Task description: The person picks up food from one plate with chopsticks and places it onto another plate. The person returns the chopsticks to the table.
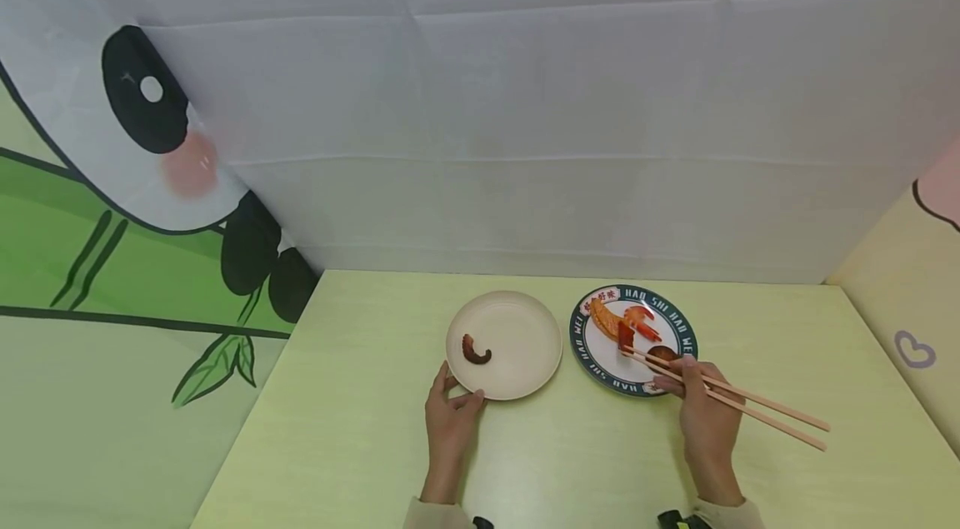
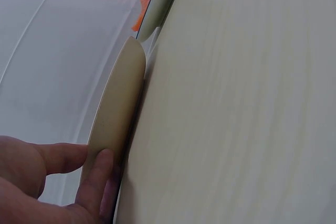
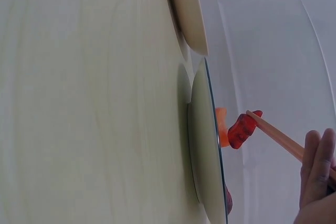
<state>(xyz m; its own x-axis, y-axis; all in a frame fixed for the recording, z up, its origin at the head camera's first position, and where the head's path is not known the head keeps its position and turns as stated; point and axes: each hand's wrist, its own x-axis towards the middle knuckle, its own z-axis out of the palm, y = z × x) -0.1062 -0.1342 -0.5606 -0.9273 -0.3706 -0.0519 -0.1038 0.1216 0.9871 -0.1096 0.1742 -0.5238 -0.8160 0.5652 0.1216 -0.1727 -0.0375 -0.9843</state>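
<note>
My left hand (image 1: 452, 421) grips the near left rim of a beige plate (image 1: 521, 341) between thumb and fingers. On that plate lies a small brown curled food piece (image 1: 474, 352). My right hand (image 1: 712, 416) holds a pair of wooden chopsticks (image 1: 772, 406). Their tips pinch a dark red, wavy food piece (image 3: 242, 130), raised above the patterned plate (image 1: 577, 337) in the right wrist view. An orange crescent-shaped piece (image 1: 603, 318), a shrimp (image 1: 637, 316) and a round dark brown piece (image 1: 662, 354) sit on the patterned plate, the last partly covered by the chopsticks and hand.
Both plates stand side by side on a pale yellow-green table (image 1: 337, 412), a narrow gap between them. Behind the table's far edge rises a white cloth wall (image 1: 525, 137). Printed side panels flank it, a green one (image 1: 75, 237) at left.
</note>
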